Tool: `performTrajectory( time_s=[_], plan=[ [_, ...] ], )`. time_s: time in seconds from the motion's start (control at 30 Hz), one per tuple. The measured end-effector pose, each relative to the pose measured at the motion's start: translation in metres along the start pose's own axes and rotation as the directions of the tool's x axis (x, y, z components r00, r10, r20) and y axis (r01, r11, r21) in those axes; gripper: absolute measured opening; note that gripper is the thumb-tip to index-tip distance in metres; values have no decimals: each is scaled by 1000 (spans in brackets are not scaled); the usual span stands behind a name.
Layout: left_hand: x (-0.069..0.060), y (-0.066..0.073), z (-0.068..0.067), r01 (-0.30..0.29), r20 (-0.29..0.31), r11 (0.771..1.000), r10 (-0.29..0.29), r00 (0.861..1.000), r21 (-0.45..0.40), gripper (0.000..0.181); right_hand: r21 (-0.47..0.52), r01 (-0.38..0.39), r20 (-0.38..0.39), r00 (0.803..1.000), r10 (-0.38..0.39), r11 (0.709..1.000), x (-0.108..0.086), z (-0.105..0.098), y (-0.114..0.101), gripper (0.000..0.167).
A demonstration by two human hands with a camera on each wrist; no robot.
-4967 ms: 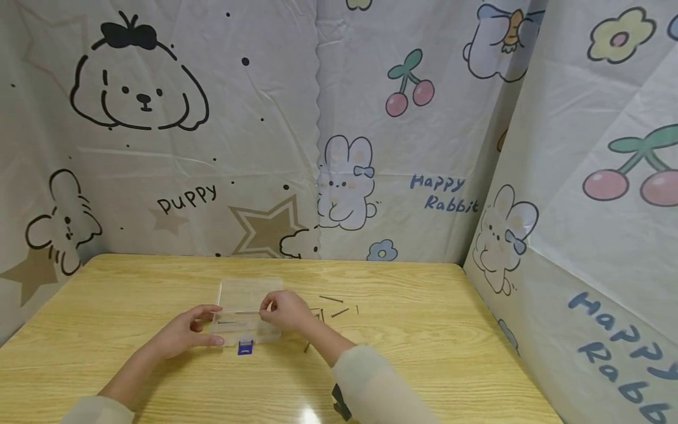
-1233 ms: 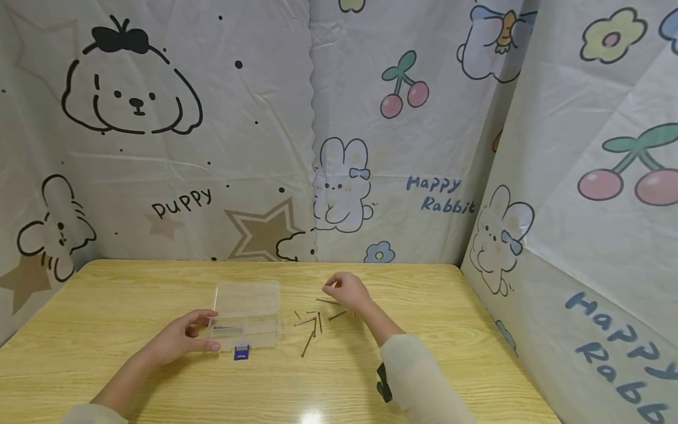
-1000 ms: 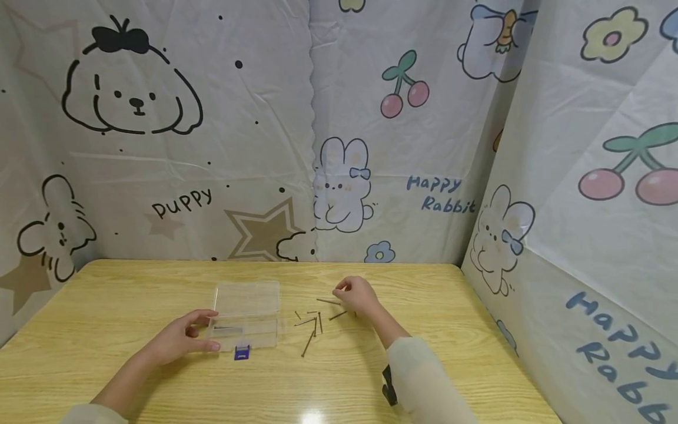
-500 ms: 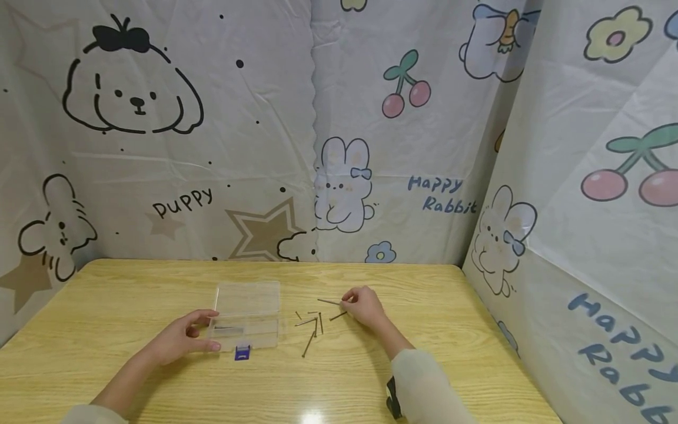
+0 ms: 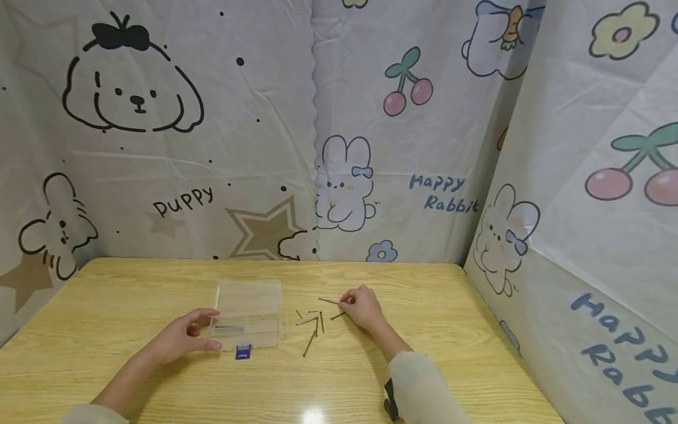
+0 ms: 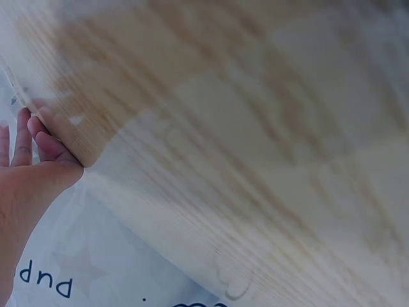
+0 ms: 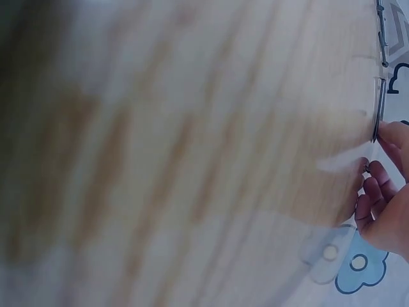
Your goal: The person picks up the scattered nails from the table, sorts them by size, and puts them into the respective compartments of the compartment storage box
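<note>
While the left end of an open clear box [image 5: 248,315] is held between the left hand's [image 5: 177,338] thumb and fingers, one end of a nail [image 5: 328,301] on the counter [image 5: 296,383] is met by the right hand's [image 5: 364,307] curled fingertips; whether it is pinched cannot be told. More nails [image 5: 316,327] are strewn between box and right hand.

The box [image 5: 249,296] is clear, smooth plastic, the nails [image 5: 309,344] metal, the table [image 5: 185,388] glossy wood-grain.
</note>
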State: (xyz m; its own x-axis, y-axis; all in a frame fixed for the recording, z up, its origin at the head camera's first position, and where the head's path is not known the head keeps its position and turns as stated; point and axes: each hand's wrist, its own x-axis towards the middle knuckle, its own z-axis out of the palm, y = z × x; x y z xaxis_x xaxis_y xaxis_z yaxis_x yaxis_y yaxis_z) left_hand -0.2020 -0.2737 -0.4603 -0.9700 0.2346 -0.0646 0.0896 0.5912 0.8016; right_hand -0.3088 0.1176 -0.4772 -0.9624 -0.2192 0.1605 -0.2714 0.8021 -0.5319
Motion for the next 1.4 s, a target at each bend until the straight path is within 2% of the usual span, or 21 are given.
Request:
performTrajectory(
  time_s=[0.27, 0.37, 0.5, 0.93, 1.27, 1.4],
  plan=[
    [-1, 1, 0, -3, 15, 1000, 3, 1000, -2, 75, 53, -25, -9, 1000, 26, 998, -3, -7, -3, 8],
    [0, 1, 0, 14, 3, 1000, -14, 1000, 6, 75, 85, -32, -12, 999, 33, 996, -3, -10, -4, 8],
    [-1, 0, 0, 7, -1, 1000, -7, 1000, 11, 75, 112, -31, -13, 999, 33, 993, -4, -12, -3, 9],
    [-1, 1, 0, 2, 3, 1000, -2, 1000, 9, 75, 139, -10, 11, 1000, 8, 990, -6, -17, -10, 8],
    [0, -1, 0, -2, 13, 1000, 2, 1000, 5, 75, 147, 44, 26, 998, -49, 988, -7, -17, -28, 9],
    [0, -1, 0, 2, 16, 1000, -2, 1000, 6, 75, 168, 36, 52, 998, -46, 985, -8, -16, -35, 9]
  ],
)
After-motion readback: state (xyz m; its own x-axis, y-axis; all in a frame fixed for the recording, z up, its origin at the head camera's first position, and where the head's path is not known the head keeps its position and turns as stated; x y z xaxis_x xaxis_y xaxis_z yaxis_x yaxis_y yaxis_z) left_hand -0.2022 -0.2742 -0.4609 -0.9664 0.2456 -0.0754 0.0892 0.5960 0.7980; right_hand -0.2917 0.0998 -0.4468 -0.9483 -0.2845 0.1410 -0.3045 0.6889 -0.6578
